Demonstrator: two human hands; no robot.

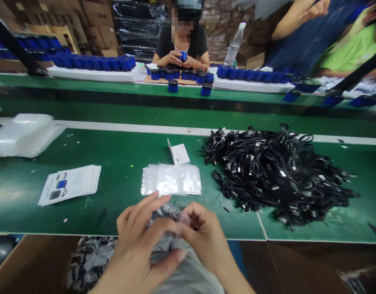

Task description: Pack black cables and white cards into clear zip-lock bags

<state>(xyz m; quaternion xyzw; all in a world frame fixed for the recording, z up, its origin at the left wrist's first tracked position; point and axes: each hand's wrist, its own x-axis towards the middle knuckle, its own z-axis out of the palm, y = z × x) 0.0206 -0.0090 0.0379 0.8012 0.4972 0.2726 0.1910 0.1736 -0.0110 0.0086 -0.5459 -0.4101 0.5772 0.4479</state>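
Between both hands, low at the near edge of the green belt [120, 151], sits a small clear bag [167, 218] w/ something dark inside, prob. a coiled cable though it's mostly hidden by fingers; left hand [142, 241] is curled round the bag's left side, thumb underneath, fingers over the top, gripping it; right hand [203, 234] pinches the bag's right edge btw thumb and fingertips, closed on the film; judging by look, the bag is thin, soft, light and slick, so it'll crumple and slide rather than hold shape; best grip seems to be at the edges/mouth w/ a pinch, not on the flat middle; contents look flexible, not fragile. Just beyond the fingertips lies a flat stack of empty clear bags [171, 179]; a bit farther past that a small white card [179, 154] stands folded; to the right of the right hand, well apart, a big heap of black coiled cables [276, 175]; to the left of the left hand, a stack of printed leaflets [70, 183]; farther left, a pile of white plastic [24, 134]. Below the wrists, a box w/ filled bags [90, 257]. Across the belt a co-worker's hands [182, 59] hold a blue jar [183, 56]; rows of blue jars [92, 63] on white trays.
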